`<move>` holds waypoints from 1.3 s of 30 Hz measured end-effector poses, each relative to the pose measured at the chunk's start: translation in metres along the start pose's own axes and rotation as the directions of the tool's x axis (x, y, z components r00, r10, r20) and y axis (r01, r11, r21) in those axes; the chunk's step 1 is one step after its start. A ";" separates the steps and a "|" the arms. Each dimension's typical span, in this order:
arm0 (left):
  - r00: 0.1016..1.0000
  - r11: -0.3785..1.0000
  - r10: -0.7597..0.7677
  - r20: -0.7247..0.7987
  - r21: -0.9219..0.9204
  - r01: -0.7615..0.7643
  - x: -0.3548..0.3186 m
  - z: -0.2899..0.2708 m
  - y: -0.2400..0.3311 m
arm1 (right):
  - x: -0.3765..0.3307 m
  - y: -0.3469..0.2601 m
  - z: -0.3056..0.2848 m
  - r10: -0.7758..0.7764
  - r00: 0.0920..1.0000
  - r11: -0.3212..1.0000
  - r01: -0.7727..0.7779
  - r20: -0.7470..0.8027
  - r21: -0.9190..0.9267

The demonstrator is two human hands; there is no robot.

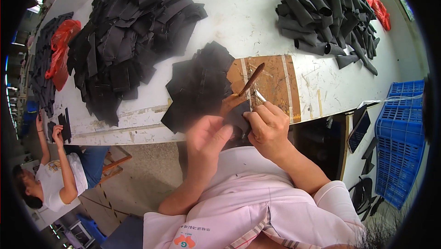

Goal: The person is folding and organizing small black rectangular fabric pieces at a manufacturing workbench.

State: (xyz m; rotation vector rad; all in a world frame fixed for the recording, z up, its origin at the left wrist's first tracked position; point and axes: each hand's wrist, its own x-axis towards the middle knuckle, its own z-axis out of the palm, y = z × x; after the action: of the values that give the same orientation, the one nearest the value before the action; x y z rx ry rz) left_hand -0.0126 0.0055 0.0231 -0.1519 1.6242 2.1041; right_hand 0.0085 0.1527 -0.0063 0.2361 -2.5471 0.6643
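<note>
A small dark fabric piece (237,118) is between my two hands, just over the table's near edge. My left hand (206,139), a little blurred, grips its left side between thumb and fingers. With curled fingers my right hand (268,125) pinches its right edge. Just beyond the piece, a brown pointed wooden stick (252,79) slants up to the right; its lower end meets a tan wooden part near the fabric. Left of it lies a small heap of flat black fabric pieces (197,86). A brown board with pale tape strips (273,81) is fixed under the stick.
A large pile of black fabric pieces (124,33) covers the table's left. Rolled black tubes (317,8) are heaped at the far right, beside red plastic (373,3). A blue plastic crate (400,143) stands right. Another person (59,175) works at the left, near a wooden stool (115,162).
</note>
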 end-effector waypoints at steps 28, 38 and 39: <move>0.991 0.996 0.076 -0.110 -0.039 -0.081 0.014 -0.001 0.002 | 0.003 -0.011 0.013 0.141 0.988 0.942 -0.115 -0.060 0.314; 0.991 0.995 0.095 -0.097 -0.001 -0.095 0.013 0.002 -0.003 | 0.000 -0.008 0.001 0.159 0.605 -0.546 -0.605 0.780 0.580; 0.944 0.958 0.264 -0.198 0.168 -0.233 0.015 0.004 -0.007 | 0.001 -0.009 0.002 0.159 0.606 -0.547 -0.604 0.780 0.580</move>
State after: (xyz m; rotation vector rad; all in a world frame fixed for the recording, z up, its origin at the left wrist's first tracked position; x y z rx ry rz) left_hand -0.0215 0.0148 0.0126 -0.1413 2.0109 2.2095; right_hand 0.0091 0.1442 -0.0034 -0.4580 -1.1051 3.3181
